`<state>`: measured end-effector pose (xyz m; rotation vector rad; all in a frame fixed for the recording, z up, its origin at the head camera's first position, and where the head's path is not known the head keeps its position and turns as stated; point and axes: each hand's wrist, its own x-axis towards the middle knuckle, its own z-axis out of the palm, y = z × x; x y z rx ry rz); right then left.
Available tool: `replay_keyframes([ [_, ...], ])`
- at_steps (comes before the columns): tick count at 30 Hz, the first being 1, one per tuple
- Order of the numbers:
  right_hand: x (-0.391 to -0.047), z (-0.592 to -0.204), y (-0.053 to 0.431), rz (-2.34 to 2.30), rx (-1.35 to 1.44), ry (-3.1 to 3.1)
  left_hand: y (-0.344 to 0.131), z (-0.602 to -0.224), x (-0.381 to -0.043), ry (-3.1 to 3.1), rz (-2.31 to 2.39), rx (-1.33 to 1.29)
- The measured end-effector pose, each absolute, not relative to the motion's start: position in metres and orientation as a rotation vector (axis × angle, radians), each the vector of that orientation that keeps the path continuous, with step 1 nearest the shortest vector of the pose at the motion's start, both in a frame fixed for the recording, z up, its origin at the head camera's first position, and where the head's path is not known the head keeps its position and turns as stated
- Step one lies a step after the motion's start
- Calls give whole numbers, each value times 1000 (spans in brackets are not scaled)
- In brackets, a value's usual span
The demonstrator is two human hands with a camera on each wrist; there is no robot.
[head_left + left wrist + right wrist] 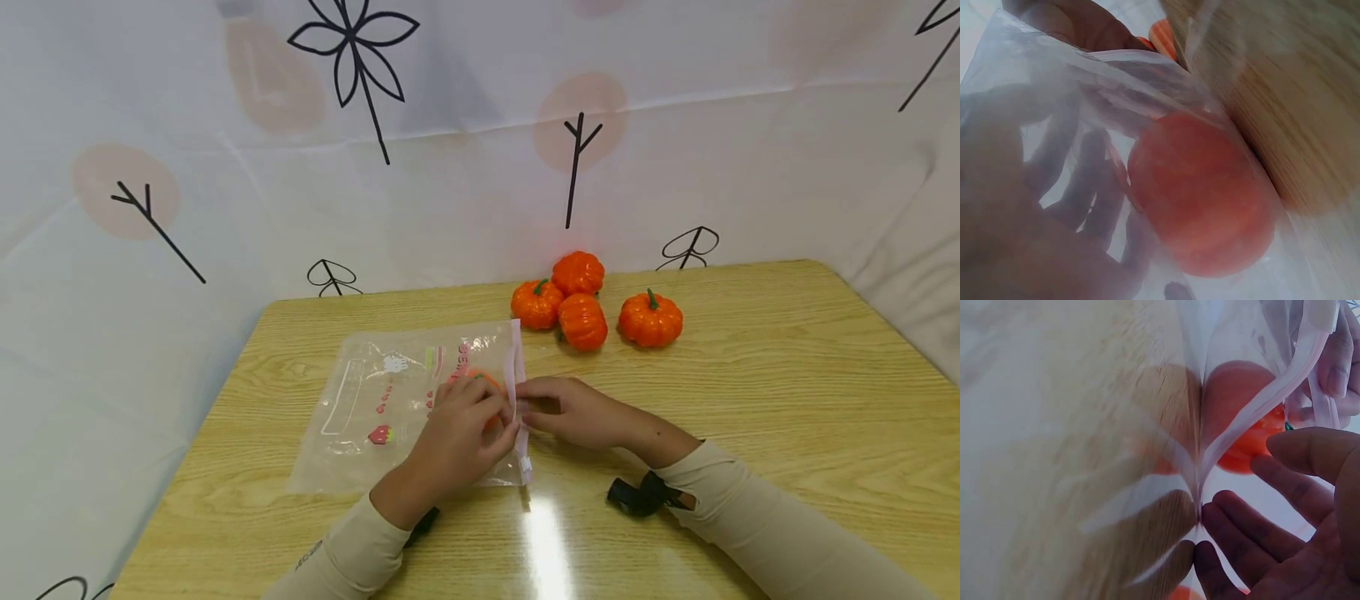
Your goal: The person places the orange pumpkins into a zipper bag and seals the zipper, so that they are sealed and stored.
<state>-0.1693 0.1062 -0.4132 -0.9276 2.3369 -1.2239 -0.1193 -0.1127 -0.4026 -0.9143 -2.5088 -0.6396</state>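
A clear zip bag (348, 400) with a pink zip edge (517, 367) and printed strawberries lies on the table, its mouth facing right. Inside, near the mouth, is a small orange toy pumpkin (1241, 447), which shows reddish through the plastic in the left wrist view (1204, 200). My left hand (465, 425) reaches over the bag and pinches the upper edge of its mouth, holding it raised. At the opening, my right hand (581, 412) has its fingers loosely spread, the thumb and index fingertips right by the pumpkin and other fingertips at the table.
Several orange pumpkins with green stems stand at the back of the wooden table (750, 358): a group (581, 321) and, just right of it, a single pumpkin (651, 320). Behind the table hangs a white patterned cloth (465, 200). A white zip slider (525, 463) sits at the bag's near corner.
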Motion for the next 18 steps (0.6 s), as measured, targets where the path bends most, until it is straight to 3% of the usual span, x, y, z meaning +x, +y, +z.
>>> replay_keyframes([
  [18,-179,-388,118,-1237,-865,3057,-112,-404,-119,-2541,-560,-898],
])
